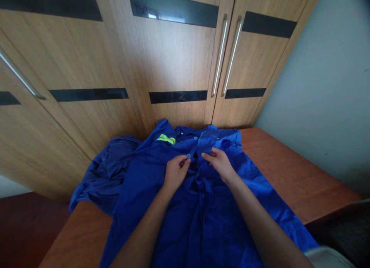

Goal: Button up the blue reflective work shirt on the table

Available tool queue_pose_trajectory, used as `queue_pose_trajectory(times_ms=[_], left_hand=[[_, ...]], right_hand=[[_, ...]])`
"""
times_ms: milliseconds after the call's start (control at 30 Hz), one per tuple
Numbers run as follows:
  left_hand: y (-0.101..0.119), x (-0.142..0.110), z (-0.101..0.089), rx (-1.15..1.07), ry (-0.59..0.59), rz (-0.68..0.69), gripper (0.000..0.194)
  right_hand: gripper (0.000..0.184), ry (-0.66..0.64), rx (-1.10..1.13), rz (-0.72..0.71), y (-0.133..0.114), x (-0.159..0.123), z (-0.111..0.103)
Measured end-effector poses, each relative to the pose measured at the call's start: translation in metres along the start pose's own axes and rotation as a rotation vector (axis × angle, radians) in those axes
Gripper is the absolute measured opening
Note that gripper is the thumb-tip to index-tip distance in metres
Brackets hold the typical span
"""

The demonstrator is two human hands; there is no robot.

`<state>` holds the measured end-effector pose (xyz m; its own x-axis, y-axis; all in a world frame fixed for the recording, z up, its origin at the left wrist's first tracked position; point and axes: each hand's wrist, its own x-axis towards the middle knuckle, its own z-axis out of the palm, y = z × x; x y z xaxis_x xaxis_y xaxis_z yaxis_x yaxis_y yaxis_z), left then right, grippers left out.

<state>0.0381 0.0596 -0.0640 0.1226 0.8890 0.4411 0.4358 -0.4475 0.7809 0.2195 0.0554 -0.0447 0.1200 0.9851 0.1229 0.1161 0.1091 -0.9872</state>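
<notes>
A blue work jacket (pixel 179 221) with a button front and a yellow-green reflective patch lies spread in front of me, its upper end toward the wardrobe. My left hand (pixel 175 170) pinches one front edge between thumb and finger, right at a round blue button (pixel 188 156). Another button (pixel 195 138) shows farther up the same edge. The opposite front flap (pixel 207 141) is lifted slightly, and my right hand (pixel 221 164) pinches its edge. A small gap separates the two edges. Below my hands the cloth is creased and bunched along the middle.
The jacket lies on a reddish-brown wooden surface (pixel 277 171). Bunched darker blue cloth (pixel 112 164) hangs over its left side. Behind stands a wooden wardrobe (pixel 173 60) with metal handles and black strips. A pale wall (pixel 326 94) rises on the right.
</notes>
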Motion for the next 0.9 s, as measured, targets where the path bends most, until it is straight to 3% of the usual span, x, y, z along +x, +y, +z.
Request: queue_pose_trajectory(times_ms=[100,233,300,333,400,467,533,700,900], left_hand=[[0.002,0.000,0.000,-0.027,0.105,-0.022,0.014],[0.008,-0.001,-0.001,-0.009,0.194,-0.015,0.014],[0.011,-0.002,-0.002,0.024,0.209,0.017,0.013],[0.013,-0.003,-0.002,0.041,0.210,0.035,0.013],[0.015,-0.004,-0.002,0.073,0.202,0.073,0.012],[0.016,-0.005,-0.001,0.107,0.174,0.108,0.012],[0.016,-0.006,0.000,0.143,0.137,0.138,0.012],[0.016,-0.007,-0.001,0.206,0.106,0.171,0.015],[0.016,-0.008,-0.003,0.232,0.081,0.196,0.018]], right_hand=[[0.036,0.152,-0.114,-0.088,-0.005,-0.001,-0.001],[0.027,0.397,-0.550,-0.285,-0.016,-0.009,0.001],[0.014,0.362,-0.777,-0.343,-0.021,-0.014,0.005],[0.007,0.290,-0.871,-0.357,-0.023,-0.016,0.007],[0.011,0.090,-0.982,-0.366,-0.024,-0.017,0.012],[0.013,-0.066,-0.945,-0.364,-0.022,-0.016,0.017],[0.009,-0.104,-0.769,-0.357,-0.018,-0.014,0.020],[0.011,-0.019,-0.334,-0.331,-0.004,-0.012,0.021],[0.018,0.048,-0.176,-0.284,0.005,-0.013,0.018]])
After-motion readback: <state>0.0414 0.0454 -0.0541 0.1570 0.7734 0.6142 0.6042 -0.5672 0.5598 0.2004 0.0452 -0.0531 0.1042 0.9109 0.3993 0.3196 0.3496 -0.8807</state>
